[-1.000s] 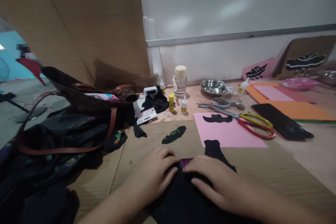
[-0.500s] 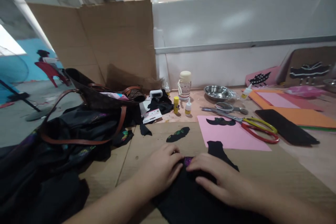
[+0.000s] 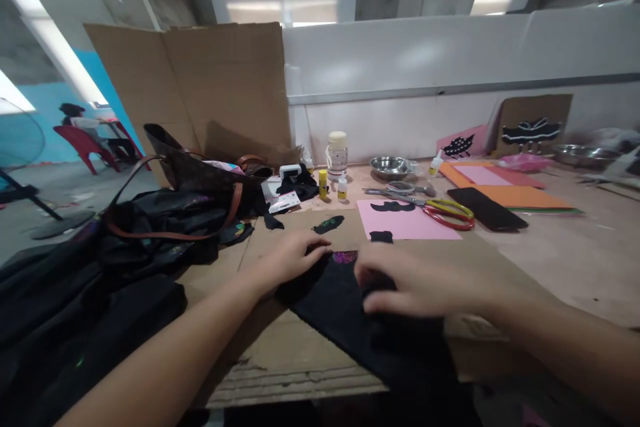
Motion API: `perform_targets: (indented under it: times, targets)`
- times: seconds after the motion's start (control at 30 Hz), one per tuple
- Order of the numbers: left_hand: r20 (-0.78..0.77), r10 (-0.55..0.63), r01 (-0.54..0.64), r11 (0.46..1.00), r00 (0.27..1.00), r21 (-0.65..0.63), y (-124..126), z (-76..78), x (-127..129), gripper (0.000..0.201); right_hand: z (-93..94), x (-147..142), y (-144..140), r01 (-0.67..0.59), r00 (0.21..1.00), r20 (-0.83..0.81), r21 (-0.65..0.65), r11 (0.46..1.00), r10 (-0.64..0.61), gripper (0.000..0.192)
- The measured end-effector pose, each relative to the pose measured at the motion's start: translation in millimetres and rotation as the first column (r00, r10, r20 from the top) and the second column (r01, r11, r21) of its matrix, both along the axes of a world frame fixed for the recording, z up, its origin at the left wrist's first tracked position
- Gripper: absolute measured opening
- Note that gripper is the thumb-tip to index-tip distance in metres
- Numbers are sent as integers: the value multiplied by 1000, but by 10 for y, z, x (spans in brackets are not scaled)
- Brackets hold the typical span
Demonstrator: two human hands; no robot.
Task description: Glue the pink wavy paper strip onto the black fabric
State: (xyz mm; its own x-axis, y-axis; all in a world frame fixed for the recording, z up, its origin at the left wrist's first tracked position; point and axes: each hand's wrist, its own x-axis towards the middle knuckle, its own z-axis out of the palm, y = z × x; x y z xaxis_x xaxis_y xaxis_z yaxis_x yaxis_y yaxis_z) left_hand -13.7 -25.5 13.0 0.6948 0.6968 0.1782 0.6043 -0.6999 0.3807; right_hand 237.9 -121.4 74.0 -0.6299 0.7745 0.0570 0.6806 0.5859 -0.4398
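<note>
A black cloth (image 3: 345,307) with a purple sparkly patch at its top edge lies over the cardboard sheet (image 3: 280,353) and hangs past its front edge. At the cloth's top left corner, my left hand (image 3: 293,257) has its thumb and forefinger close together on the edge. My right hand (image 3: 400,280) is over the cloth's right part, slightly blurred, with fingers bent and the thumb apart from them. A black scrap (image 3: 381,237) shows just behind it. Farther back lies a leaf-shaped black piece (image 3: 329,223) with green markings.
Red-and-yellow-handled scissors (image 3: 447,213) and a black cut-out (image 3: 394,207) lie on pink paper (image 3: 410,227). Behind are a glue stick (image 3: 323,185), a small bottle (image 3: 342,188) and a metal bowl (image 3: 390,167). A phone (image 3: 487,209) is right; a handbag (image 3: 200,177) and dark clothing (image 3: 145,253) are left.
The camera view has tilted up, showing the cardboard's front edge. My right hand has lifted somewhat and its fingers are more bent. My left hand stays at the cloth's corner.
</note>
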Motion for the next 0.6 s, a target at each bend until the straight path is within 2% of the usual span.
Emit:
perform_targets:
  times: [0.1, 0.13, 0.23, 0.3, 0.4, 0.47, 0.53, 0.6]
  targets:
    - [22, -1, 1, 1000, 1000, -20, 2, -27, -16, 30, -62, 32, -213, -82, 986, 139, -39, 996, 87, 46]
    - [30, -2, 2, 1000, 1000, -27, 7, -35, -17, 30, -135, 23, -243, -105, 978, 180, -38, 994, 110, 46]
    - [53, -6, 9, 998, 999, -56, 16, -53, -11, 31, -382, -45, -241, -111, 976, 184, -49, 993, 118, 13]
    - [74, -7, 13, 996, 997, -88, 9, -52, -6, 31, -468, -92, -205, -93, 986, 131, -72, 993, 102, 8]
    - [132, 12, 12, 984, 991, -178, -26, -29, -7, 30, -401, -109, -126, -47, 998, 33, -114, 992, 51, 8]
    - [202, 41, 17, 961, 979, -276, -50, -2, -16, 30, -275, -85, -24, -5, 993, -114, -186, 983, -17, 8]
    - [289, 79, 45, 916, 954, -398, -60, 26, -33, 35, -160, -54, 136, 22, 933, -337, -289, 957, -123, 11]
    - [374, 112, 108, 847, 921, -520, -55, 51, -59, 59, -112, -26, 325, 39, 820, -520, -368, 929, -240, 24]
